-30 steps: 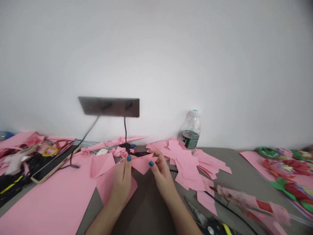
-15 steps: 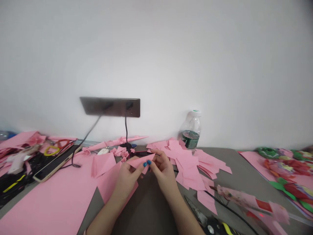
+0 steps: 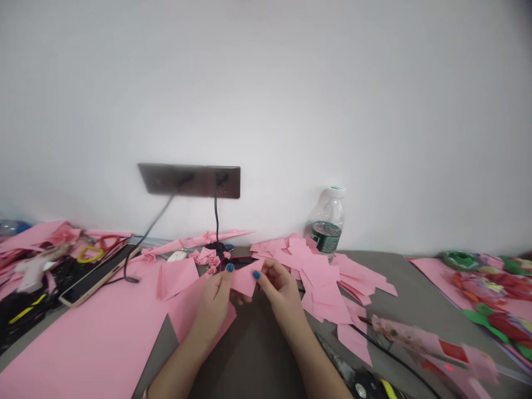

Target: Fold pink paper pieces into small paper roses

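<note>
Both my hands pinch a small folded piece of pink paper (image 3: 244,279) just above the grey table (image 3: 249,360). My left hand (image 3: 214,307) grips its left edge with thumb and fingers closed. My right hand (image 3: 279,289) pinches its right edge, blue-painted thumbnail on top. A larger pink sheet (image 3: 195,313) lies under my left hand. A heap of cut pink squares (image 3: 324,277) lies just right of my right hand.
A big pink sheet (image 3: 83,349) covers the table's left. A phone (image 3: 97,275) on a cable, scissors and clutter lie at far left. A water bottle (image 3: 328,224) stands by the wall. A glue gun (image 3: 415,338), pliers (image 3: 353,379) and paper flowers (image 3: 490,293) lie at right.
My hands came together along the folded pink piece, then parted a little; the piece now hangs as a shorter fold between them. The view shifted slightly.
</note>
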`<state>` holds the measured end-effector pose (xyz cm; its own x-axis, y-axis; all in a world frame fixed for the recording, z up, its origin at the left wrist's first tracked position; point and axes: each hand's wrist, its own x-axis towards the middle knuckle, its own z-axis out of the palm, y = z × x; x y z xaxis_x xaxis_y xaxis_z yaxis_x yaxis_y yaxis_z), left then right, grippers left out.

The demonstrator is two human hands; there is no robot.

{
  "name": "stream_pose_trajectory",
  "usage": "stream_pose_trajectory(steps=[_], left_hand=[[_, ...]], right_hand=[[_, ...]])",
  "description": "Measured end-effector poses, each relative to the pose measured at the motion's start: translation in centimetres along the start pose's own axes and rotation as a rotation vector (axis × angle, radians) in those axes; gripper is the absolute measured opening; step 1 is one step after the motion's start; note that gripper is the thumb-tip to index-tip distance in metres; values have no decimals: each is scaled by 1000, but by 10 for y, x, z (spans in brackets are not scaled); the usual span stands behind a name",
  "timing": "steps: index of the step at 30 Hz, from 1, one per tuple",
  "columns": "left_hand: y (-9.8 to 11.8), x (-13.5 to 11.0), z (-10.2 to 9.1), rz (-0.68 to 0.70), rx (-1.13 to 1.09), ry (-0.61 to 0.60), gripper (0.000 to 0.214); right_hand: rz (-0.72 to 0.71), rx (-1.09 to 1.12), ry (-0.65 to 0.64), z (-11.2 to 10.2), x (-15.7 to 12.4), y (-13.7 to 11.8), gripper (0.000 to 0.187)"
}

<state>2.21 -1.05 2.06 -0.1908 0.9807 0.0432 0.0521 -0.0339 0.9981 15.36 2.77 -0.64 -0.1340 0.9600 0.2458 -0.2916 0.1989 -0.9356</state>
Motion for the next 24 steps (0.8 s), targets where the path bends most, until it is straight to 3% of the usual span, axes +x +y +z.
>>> stream_pose_trajectory(steps=[4,8,16,20,24], left_hand=[[5,1,1,-28,28,-84,28],[3,3,2,-64,-7,-66,27],[-7,6,-1,-53,-26,-59,33],[-13,8,-2,-85,-134,-49,39],[-14,9,-3,-107,-208,-20,42]], right_hand=[[-35,-57,41,-1,0,3,22],[-124,-198,161,-2,-1,5,22],[-224,-324,105,-2,-4,4,1],[-430,-425,62,-3,-6,-5,21],[-591,-532,-11,-2,-7,-9,26]])
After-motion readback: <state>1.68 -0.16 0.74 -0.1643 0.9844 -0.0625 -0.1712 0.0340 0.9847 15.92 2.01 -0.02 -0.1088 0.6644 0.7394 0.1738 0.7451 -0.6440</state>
